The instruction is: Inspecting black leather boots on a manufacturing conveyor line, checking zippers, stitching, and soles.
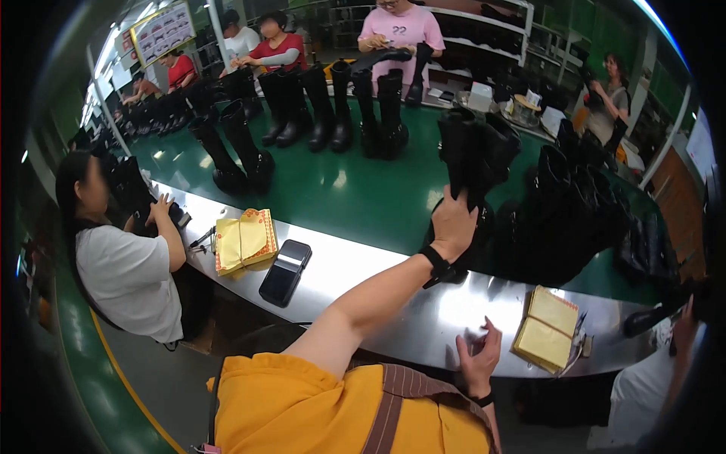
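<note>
My left hand (454, 227) reaches forward across the metal edge of the bench, its fingers closed on a tall black boot (459, 144). The boot stands among other dark boots, so where its outline ends is hard to make out. Closer to my body, my right hand (480, 356) hovers by the bench's near edge with fingers apart and nothing in it. Right of that hand lies a banded stack of yellow paper slips (546, 329). Beyond my left hand, to its right, is a dense cluster of black boots (556, 212).
A green conveyor-like surface (325, 185) carries several boot pairs, including a pair (234, 151) at left. On the metal strip (348, 265) lie a black phone (286, 272) and more yellow slips (246, 242). Co-workers are at left, right and across.
</note>
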